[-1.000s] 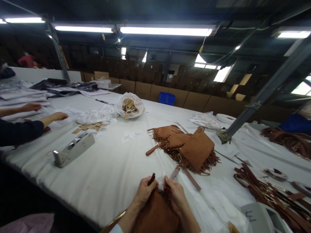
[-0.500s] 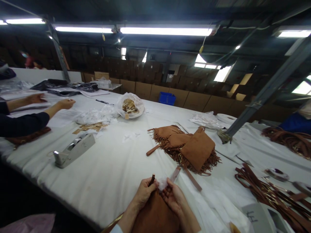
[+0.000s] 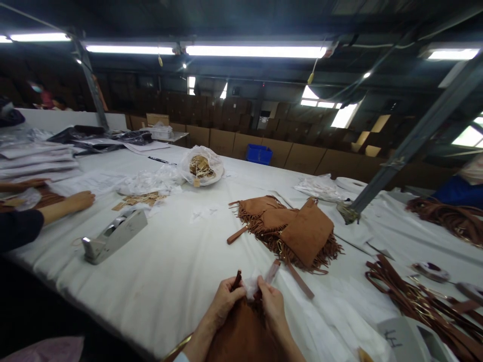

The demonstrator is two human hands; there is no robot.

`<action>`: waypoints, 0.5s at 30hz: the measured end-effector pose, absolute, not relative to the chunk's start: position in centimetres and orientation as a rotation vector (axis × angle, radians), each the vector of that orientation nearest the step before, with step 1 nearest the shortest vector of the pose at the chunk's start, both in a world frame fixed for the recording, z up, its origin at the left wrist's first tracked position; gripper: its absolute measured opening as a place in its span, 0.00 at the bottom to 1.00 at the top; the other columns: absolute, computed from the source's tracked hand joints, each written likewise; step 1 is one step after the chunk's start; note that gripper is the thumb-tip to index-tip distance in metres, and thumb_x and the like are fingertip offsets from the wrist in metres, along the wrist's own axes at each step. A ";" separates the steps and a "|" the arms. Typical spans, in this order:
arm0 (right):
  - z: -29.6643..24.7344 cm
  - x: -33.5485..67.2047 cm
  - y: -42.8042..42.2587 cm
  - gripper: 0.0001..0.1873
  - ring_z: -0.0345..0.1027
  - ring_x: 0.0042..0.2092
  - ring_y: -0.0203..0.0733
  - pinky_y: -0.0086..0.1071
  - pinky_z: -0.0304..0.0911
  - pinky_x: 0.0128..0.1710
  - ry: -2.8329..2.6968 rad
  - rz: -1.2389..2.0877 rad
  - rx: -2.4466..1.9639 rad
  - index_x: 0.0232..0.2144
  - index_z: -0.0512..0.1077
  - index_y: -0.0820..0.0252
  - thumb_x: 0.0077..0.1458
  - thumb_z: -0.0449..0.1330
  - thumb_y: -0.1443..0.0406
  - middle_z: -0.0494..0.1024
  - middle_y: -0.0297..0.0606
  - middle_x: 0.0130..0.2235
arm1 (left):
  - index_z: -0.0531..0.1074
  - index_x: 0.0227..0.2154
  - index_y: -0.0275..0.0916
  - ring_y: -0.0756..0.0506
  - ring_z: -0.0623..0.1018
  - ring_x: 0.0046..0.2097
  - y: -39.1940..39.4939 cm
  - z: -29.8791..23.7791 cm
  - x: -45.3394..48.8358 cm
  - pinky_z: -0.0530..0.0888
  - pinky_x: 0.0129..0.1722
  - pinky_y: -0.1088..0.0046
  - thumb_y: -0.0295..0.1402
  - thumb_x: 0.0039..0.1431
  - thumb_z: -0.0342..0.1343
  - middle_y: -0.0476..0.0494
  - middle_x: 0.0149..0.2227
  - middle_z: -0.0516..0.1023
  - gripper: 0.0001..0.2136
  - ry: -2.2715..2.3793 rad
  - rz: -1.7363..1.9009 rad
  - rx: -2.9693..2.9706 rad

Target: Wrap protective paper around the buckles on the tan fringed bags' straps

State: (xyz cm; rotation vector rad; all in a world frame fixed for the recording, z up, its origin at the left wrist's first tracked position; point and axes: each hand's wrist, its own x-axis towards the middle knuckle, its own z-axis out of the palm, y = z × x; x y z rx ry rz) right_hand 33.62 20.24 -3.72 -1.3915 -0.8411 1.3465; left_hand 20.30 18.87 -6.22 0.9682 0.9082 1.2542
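A brown suede bag [image 3: 239, 337] is at the lower middle, between my forearms. My left hand [image 3: 223, 304] is closed on its upper edge, and a dark brown strap end [image 3: 237, 279] sticks up by the thumb. With thumb and fingers, my right hand [image 3: 272, 305] pinches a crumpled, translucent white wrapping [image 3: 249, 288] at the top of the bag. Beside my right fingertips, a strap tab [image 3: 272, 272] with a clear film over it points up and right. Farther forward lies a pile of fringed brown suede bags [image 3: 298, 226]. My right fingertips are partly hidden.
At left are a tape dispenser [image 3: 115, 236], tags with strings [image 3: 145, 199] and a plastic bag of tags [image 3: 202, 166]. A co-worker's hand [image 3: 80, 200] reaches in there. Brown straps [image 3: 411, 301], another dispenser [image 3: 411, 339] and a slanted metal post [image 3: 400, 156] are at right.
My right hand has turned inward, its fingers now closed on the white wrapping. My left hand stays nearly still. The co-worker's hands have moved down and left, to a brown item.
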 end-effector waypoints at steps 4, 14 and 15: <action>-3.7 33.6 19.8 0.28 0.54 0.18 0.33 0.29 0.47 0.18 -1.079 1.258 -1.384 0.15 0.66 0.60 0.41 0.60 0.41 0.65 0.30 0.14 | 0.70 0.26 0.35 0.50 0.67 0.28 19.4 -6.8 20.5 0.64 0.30 0.74 0.40 0.49 0.59 0.51 0.23 0.69 0.12 0.955 1.286 1.026; -2.5 34.2 20.1 0.20 0.61 0.20 0.32 0.24 0.57 0.19 -0.705 1.401 -1.281 0.23 0.74 0.64 0.35 0.70 0.52 0.72 0.30 0.18 | 0.60 0.37 0.41 0.50 0.66 0.29 19.5 -7.0 21.2 0.65 0.31 0.75 0.41 0.58 0.52 0.54 0.28 0.67 0.11 0.989 1.296 1.143; -2.3 34.3 20.3 0.19 0.62 0.21 0.31 0.24 0.58 0.20 -0.635 1.399 -1.266 0.24 0.74 0.63 0.34 0.71 0.54 0.73 0.30 0.19 | 0.58 0.39 0.42 0.51 0.66 0.29 19.3 -6.9 21.1 0.64 0.30 0.75 0.42 0.60 0.50 0.54 0.28 0.66 0.12 0.968 1.287 1.143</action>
